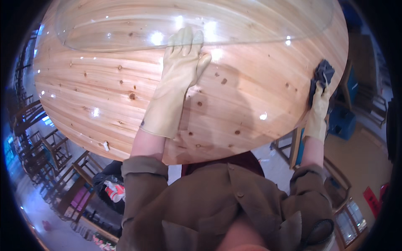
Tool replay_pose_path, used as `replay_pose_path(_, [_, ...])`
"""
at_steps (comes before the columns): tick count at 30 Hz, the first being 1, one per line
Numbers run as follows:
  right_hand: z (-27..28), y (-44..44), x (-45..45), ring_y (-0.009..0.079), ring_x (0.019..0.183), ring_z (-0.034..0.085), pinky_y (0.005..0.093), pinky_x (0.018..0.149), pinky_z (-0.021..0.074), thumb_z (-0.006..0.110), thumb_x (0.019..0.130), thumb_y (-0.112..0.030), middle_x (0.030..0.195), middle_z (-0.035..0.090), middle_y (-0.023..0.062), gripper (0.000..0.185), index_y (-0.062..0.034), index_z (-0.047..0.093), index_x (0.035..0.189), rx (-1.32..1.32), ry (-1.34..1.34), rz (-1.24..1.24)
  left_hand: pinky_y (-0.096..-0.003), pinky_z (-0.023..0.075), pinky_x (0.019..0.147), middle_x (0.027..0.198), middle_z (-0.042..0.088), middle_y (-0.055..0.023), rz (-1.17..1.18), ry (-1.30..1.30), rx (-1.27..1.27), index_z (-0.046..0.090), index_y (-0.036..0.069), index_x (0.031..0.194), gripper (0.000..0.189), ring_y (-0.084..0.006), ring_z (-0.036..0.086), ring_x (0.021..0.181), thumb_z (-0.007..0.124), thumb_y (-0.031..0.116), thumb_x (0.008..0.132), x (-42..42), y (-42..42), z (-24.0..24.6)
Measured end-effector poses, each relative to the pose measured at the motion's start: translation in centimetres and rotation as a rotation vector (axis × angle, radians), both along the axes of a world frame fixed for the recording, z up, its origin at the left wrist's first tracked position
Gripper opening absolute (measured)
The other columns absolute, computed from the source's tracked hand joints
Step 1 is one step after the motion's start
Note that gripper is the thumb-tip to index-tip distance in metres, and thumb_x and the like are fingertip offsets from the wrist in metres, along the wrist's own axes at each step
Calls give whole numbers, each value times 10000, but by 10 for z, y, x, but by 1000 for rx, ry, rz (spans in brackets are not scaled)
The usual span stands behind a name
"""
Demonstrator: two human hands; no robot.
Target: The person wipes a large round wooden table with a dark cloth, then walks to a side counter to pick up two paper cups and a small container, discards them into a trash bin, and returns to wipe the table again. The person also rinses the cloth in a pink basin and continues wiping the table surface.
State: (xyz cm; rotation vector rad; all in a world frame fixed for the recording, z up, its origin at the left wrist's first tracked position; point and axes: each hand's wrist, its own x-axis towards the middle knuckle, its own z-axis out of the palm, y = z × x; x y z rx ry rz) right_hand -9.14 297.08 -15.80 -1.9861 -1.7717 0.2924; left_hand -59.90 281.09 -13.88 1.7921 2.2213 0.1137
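Note:
A large round wooden table (150,103) with knots and a glossy finish lies before me. On it sits a round glass turntable (251,31). My left hand (185,56), in a cream rubber glove, rests flat, its fingers over the glass edge and its palm towards the wood; it holds nothing. My right hand (320,97), in a matching glove, grips a dark grey cloth (324,72) against the table near its right rim. A small white scrap (106,146) lies by the table's lower left edge.
Wooden chairs (55,147) stand at the left. A black bag (103,188) with red and white litter is below the table's left edge. More chairs (336,185) and a blue container (342,122) are at the right.

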Motion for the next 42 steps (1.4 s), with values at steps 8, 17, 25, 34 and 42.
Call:
replay_pose_path(8, [20,-7,-12,380,1343,676,408,1159,489,670,1101,-402,1434,728,229,521,-92,671,1520,-48,195,116,-520,347,1248,1525,551,-207,-912,-782,-16,583,83,1547,560,-390,501,1417,635,337,1050,209,-74,40])
replay_pose_path(17, [19,-57,-198,374,1346,713,457,1128,568,722,983,-127,1396,769,211,495,-71,715,1475,301,41,562,-499,494,1182,1444,703,-199,-80,-1094,-170,687,86,1471,500,-385,646,1345,589,390,1087,77,-97,32])
replay_pose_path(25, [38,-306,-310,263,896,760,471,731,609,625,1047,-243,1351,750,61,323,-181,761,1333,-389,122,1984,-499,370,1344,1627,561,-308,584,-968,725,454,-76,1656,640,-385,531,1552,374,407,1244,-87,-192,68])
replay_pose_path(34, [96,-206,-307,229,1200,734,353,1039,616,736,1061,-90,1352,738,112,458,-31,658,1508,-1623,1164,528,-450,463,1285,1576,610,-279,991,-925,771,505,-78,1621,557,-349,605,1479,401,324,1249,-100,-272,40])
replay_pose_path(42, [127,45,-276,426,1506,572,515,1258,445,731,1082,-313,1579,629,271,643,-29,555,1631,72,91,899,-403,477,1234,1552,635,-250,864,-608,662,507,-75,1619,548,-307,634,1426,504,302,1221,-140,-237,41])
